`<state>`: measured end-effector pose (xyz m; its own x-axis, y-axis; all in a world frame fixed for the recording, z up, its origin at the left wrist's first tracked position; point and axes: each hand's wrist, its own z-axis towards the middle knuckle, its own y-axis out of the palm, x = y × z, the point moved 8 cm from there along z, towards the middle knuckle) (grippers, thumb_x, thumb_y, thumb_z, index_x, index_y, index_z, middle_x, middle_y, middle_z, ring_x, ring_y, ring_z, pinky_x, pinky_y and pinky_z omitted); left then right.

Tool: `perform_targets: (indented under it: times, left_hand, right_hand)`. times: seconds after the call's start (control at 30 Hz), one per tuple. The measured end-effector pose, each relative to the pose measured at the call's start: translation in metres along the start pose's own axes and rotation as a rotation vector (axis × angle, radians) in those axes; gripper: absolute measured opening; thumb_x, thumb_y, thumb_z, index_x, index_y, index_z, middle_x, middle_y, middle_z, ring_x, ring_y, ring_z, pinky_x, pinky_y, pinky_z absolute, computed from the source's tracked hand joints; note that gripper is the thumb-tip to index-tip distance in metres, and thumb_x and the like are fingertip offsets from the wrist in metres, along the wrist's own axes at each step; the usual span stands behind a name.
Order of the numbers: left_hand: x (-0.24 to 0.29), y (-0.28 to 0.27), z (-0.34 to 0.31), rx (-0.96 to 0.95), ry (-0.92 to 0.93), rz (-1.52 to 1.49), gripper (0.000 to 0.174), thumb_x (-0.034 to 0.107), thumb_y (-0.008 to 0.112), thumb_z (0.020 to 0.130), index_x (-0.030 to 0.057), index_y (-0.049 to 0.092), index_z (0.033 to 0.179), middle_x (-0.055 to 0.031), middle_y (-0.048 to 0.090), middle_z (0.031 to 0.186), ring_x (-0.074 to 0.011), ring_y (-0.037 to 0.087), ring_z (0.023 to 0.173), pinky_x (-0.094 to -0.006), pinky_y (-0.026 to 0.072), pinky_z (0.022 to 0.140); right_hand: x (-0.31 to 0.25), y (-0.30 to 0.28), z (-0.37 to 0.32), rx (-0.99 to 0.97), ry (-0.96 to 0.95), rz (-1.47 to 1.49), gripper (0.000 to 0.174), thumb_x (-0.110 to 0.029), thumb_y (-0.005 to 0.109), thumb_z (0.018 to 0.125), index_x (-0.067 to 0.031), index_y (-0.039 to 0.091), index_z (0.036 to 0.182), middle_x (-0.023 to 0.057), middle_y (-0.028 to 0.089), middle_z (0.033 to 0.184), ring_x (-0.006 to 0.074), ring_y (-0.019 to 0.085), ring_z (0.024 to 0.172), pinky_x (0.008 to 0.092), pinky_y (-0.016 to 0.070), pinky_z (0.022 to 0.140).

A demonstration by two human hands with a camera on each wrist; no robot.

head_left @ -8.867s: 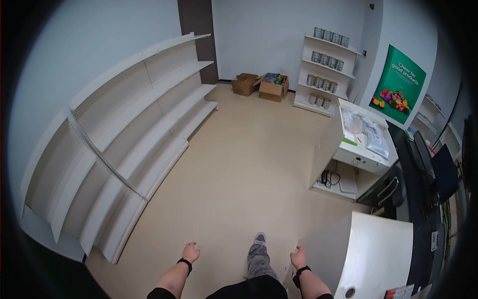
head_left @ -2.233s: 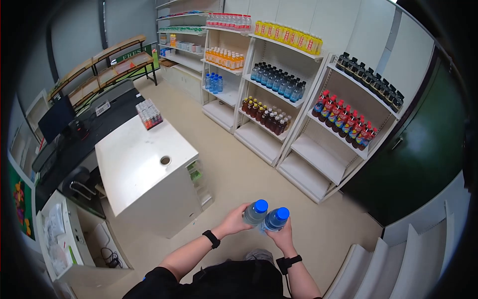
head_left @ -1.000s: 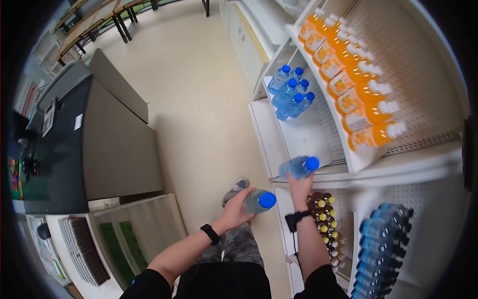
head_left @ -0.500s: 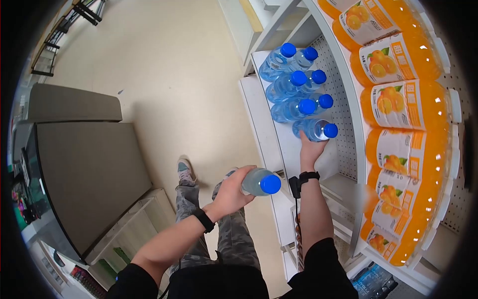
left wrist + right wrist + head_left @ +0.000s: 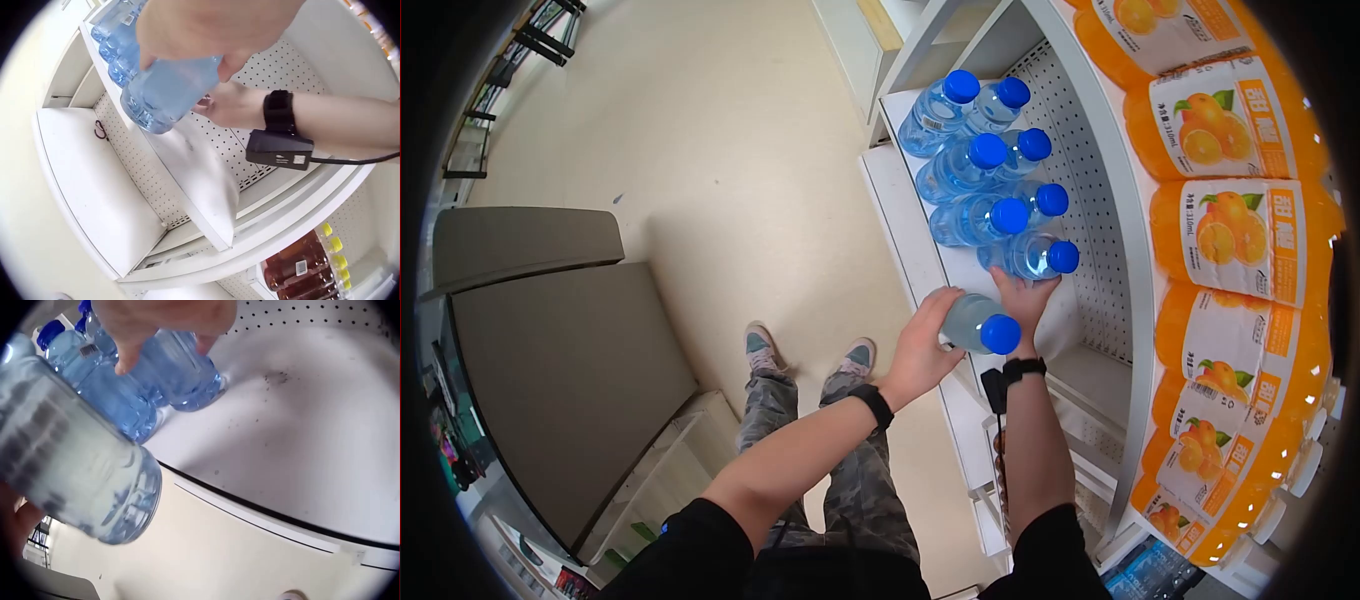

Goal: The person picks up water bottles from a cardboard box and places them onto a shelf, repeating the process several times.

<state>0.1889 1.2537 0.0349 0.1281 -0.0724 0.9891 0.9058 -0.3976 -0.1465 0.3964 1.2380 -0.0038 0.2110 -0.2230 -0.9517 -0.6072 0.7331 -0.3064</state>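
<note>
A water bottle with a blue cap [image 5: 978, 322] is gripped in my left hand [image 5: 918, 352], tilted and held in front of the shelf. My right hand [image 5: 1025, 302] reaches onto the white shelf [image 5: 312, 437], thumb and fingers around another blue-capped water bottle [image 5: 1030, 256]. In the right wrist view, that bottle's base [image 5: 197, 394] stands on the shelf. Several more of the same bottles [image 5: 960, 170] are grouped upright just beyond it. From the left wrist view, the left hand's bottle [image 5: 172, 94] covers part of the right hand [image 5: 228, 103].
Above, a shelf holds a row of orange juice bottles [image 5: 1235, 235]. A perforated back panel [image 5: 1095, 240] closes the bay. Dark drinks with yellow caps [image 5: 303, 265] stand in the neighbouring bay. A grey counter [image 5: 565, 400] lies to the left across the floor.
From the room, the view has come up close to the shelf. My right hand has brought its bottle into the group there. The left hand's bottle has moved right, toward the shelf.
</note>
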Motion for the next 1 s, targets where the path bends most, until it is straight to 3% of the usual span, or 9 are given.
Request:
perform_targets:
  times: [0.17,0.23,0.37,0.43,0.53,0.63,0.7,0.8,1.0]
  left_hand:
    - [-0.018,0.026,0.021,0.119,0.007,0.02,0.069,-0.003,0.072,0.061,0.0076,0.047,0.124,-0.0155,0.046,0.12,-0.035,0.048,0.114,-0.0376,0.0439,0.094]
    - [-0.025,0.029,0.028,0.154,0.002,0.016,0.069,-0.003,0.072,0.061,0.0077,0.047,0.124,-0.0158,0.046,0.119,-0.0355,0.047,0.114,-0.0377,0.0435,0.095]
    - [-0.033,0.031,0.041,0.134,-0.023,0.006,0.069,0.0,0.074,0.061,0.0059,0.045,0.124,-0.0174,0.045,0.121,-0.0359,0.046,0.115,-0.0384,0.0412,0.096]
    - [-0.037,0.031,0.037,0.099,-0.024,0.007,0.069,0.001,0.074,0.062,0.0048,0.044,0.124,-0.0179,0.045,0.122,-0.0363,0.046,0.115,-0.0384,0.0402,0.097]
    - [-0.041,0.028,0.031,0.085,0.019,-0.104,0.063,0.002,0.069,0.069,0.0029,0.041,0.126,-0.0185,0.045,0.124,-0.0367,0.046,0.115,-0.0381,0.0392,0.098]
    - [-0.064,0.026,0.012,0.176,0.0,-0.039,0.058,0.0,0.06,0.074,0.0021,0.039,0.128,-0.0184,0.046,0.125,-0.0358,0.045,0.117,-0.0389,0.0382,0.099]
    - [-0.114,0.044,0.003,0.1,-0.388,-0.316,0.058,-0.002,0.052,0.076,0.0016,0.037,0.132,-0.0167,0.047,0.126,-0.0316,0.045,0.118,-0.0382,0.0386,0.098]
    - [-0.131,0.054,0.003,0.023,-0.561,-0.552,0.06,-0.003,0.051,0.076,0.0016,0.036,0.134,-0.0147,0.047,0.127,-0.0279,0.045,0.117,-0.0366,0.0393,0.097]
    - [-0.134,0.051,0.004,-0.085,-0.566,-0.477,0.061,-0.006,0.047,0.078,0.0058,0.036,0.136,-0.0104,0.044,0.133,-0.0236,0.042,0.12,-0.0331,0.0367,0.1]
  right_hand:
    - [0.03,-0.036,-0.044,-0.036,0.014,-0.266,0.061,0.003,0.069,0.074,-0.0015,0.037,0.126,0.0145,0.046,0.127,0.0252,0.047,0.119,0.0374,0.0382,0.101]
    - [0.04,-0.005,-0.068,-0.327,0.337,-0.197,0.051,0.001,0.064,0.079,-0.0002,0.039,0.124,0.0139,0.048,0.126,0.023,0.049,0.116,0.0353,0.0432,0.094]
    - [0.034,0.024,-0.067,-0.326,0.259,-0.007,0.048,0.001,0.061,0.082,0.0002,0.039,0.124,0.0135,0.049,0.125,0.0217,0.054,0.11,0.0335,0.0474,0.088]
    - [0.032,0.024,-0.059,-0.216,0.017,-0.183,0.049,0.002,0.062,0.082,0.0011,0.039,0.124,0.0148,0.048,0.126,0.023,0.056,0.108,0.034,0.0495,0.087]
    - [0.035,0.032,-0.059,-0.133,0.346,0.386,0.059,0.005,0.068,0.076,0.0029,0.035,0.125,0.0182,0.047,0.126,0.0258,0.057,0.109,0.0358,0.0493,0.091]
    - [0.029,0.032,-0.059,-0.119,0.218,-0.015,0.067,0.004,0.072,0.073,0.0043,0.032,0.126,0.0211,0.047,0.125,0.0272,0.056,0.11,0.0362,0.0493,0.092]
    - [0.028,0.035,-0.057,-0.117,0.218,-0.001,0.07,0.004,0.073,0.072,0.0044,0.03,0.127,0.0216,0.047,0.124,0.0278,0.056,0.11,0.0359,0.0491,0.092]
    - [0.027,0.036,-0.054,-0.115,0.196,0.012,0.072,0.004,0.074,0.072,0.0045,0.029,0.128,0.0222,0.048,0.124,0.0285,0.057,0.109,0.0357,0.0489,0.092]
    - [0.033,0.039,-0.055,-0.113,0.165,0.045,0.07,0.003,0.073,0.073,0.0037,0.029,0.128,0.0213,0.047,0.126,0.0289,0.056,0.11,0.0357,0.0488,0.091]
